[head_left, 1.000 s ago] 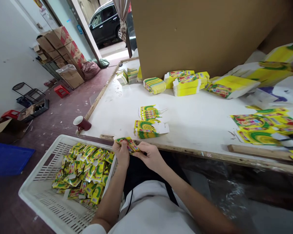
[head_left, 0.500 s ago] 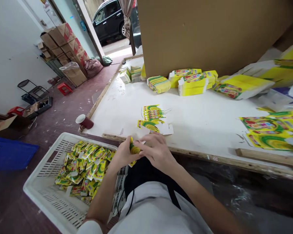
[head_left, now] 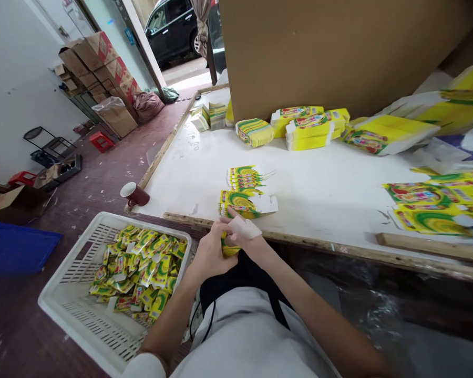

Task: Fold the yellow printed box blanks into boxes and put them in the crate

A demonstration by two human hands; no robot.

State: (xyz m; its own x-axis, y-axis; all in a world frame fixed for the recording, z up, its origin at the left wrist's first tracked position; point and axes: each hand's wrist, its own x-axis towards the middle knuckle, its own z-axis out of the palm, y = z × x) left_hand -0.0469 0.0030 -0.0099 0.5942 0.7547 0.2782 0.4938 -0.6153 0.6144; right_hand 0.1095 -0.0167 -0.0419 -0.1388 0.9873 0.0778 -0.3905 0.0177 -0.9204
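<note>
My left hand (head_left: pixel 213 254) is closed around a small yellow and green printed carton (head_left: pixel 229 247), held just in front of the table edge. My right hand (head_left: pixel 242 237) meets it from the other side, fingers bent at the carton's top. Between the hands most of the carton is hidden. A white flap-like patch lies across the back of my right hand; I cannot tell what it is. Just beyond my fingers, flat printed cartons (head_left: pixel 239 202) with white flaps rest on the table, and a fanned row of similar cartons (head_left: pixel 245 177) lies behind them.
A white plastic basket (head_left: pixel 76 319) with many small cartons stands at my left. A maroon mug (head_left: pixel 137 196) sits at the corner of the white table (head_left: pixel 319 194). Bundled cartons (head_left: pixel 311 134) line the cardboard wall; more cartons (head_left: pixel 425 202) and a wooden strip (head_left: pixel 433 247) lie right.
Both hands have shifted slightly right and up toward the table edge with the carton. My right hand has turned and moved closer to my left hand.
</note>
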